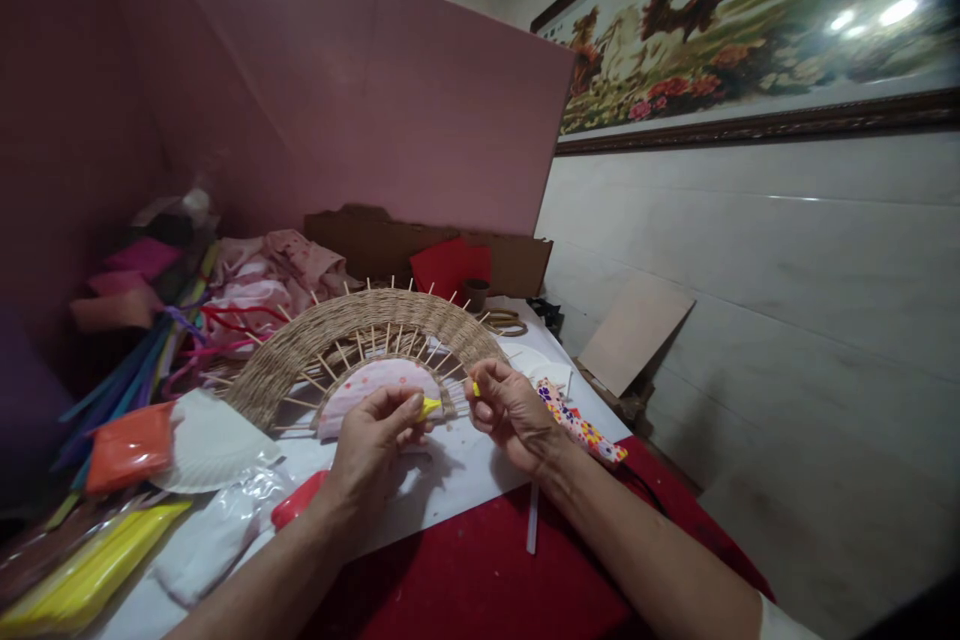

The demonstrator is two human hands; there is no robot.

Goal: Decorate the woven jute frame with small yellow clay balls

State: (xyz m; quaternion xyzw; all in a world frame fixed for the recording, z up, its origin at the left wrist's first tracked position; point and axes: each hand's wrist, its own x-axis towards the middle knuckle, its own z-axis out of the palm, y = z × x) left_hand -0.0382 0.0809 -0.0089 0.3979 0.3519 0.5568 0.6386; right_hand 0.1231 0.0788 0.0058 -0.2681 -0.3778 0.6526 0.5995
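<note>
My left hand (379, 435) pinches a pointed piece of yellow modelling clay (430, 408) between thumb and fingers. Just to its right, my right hand (511, 412) is closed on a smaller bit of yellow clay (475, 387). A gap separates the two hands. Behind them stands a half-round woven arch (360, 308) of twisted cord, with thin wooden sticks poking out along both edges. At its centre sits a half circle of pale cloth with reddish dots (367, 379), partly covered by my left hand.
Packets of orange clay (131, 448) and yellow clay (94, 560), with a white paper plate (214, 442), lie at left. Scissors (504, 322) and a small dark pot (475, 294) stand behind. Right of my hand is a flowered fabric strip (589, 432); a white glue stick (532, 520) lies on red cloth.
</note>
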